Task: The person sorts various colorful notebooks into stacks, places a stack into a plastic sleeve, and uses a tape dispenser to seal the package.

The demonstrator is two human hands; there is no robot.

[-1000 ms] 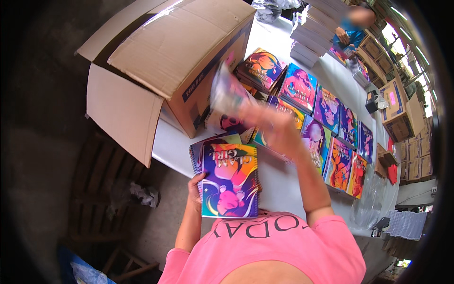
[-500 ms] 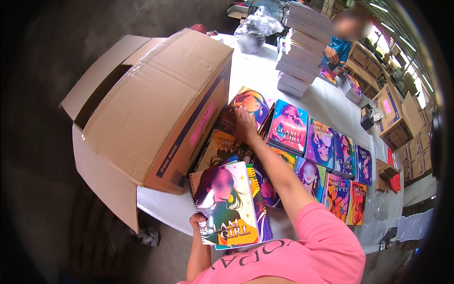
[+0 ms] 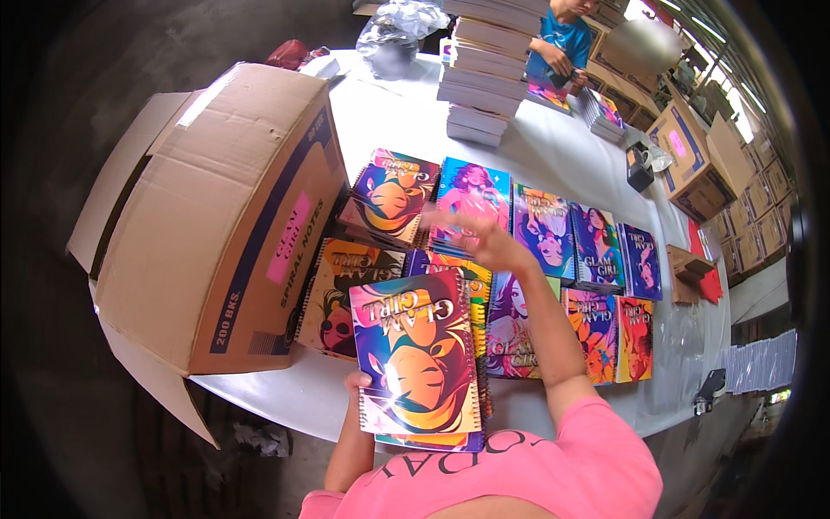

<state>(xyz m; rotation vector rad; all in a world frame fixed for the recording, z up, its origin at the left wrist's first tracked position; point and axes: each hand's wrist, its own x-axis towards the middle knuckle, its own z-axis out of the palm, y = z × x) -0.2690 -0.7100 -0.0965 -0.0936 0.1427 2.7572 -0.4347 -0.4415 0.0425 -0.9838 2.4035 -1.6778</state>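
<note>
My left hand (image 3: 357, 382) grips the left edge of a small stack of spiral notebooks (image 3: 417, 350) in front of my chest. The top cover is purple and orange, with a figure printed upside down to me. Above the table, my right hand (image 3: 491, 242) hangs with fingers stretched out and slightly blurred, holding nothing. It is by a pile of blue-covered notebooks (image 3: 471, 183). Left of that lies a pile with orange and purple covers (image 3: 389, 197). A darker pile with an orange cover (image 3: 341, 294) lies partly behind the held stack.
A large open cardboard box (image 3: 207, 199) lies on its side at the left. More notebook piles (image 3: 543, 229) continue rightward across the white table (image 3: 571, 156). A tall notebook stack (image 3: 486, 73) stands farther back. Across the table a person in blue (image 3: 564, 43) handles notebooks.
A purple-orange notebook now tops the held stack, covering the white one. My right hand has moved right, away from the pile beside the box. The view has shifted.
</note>
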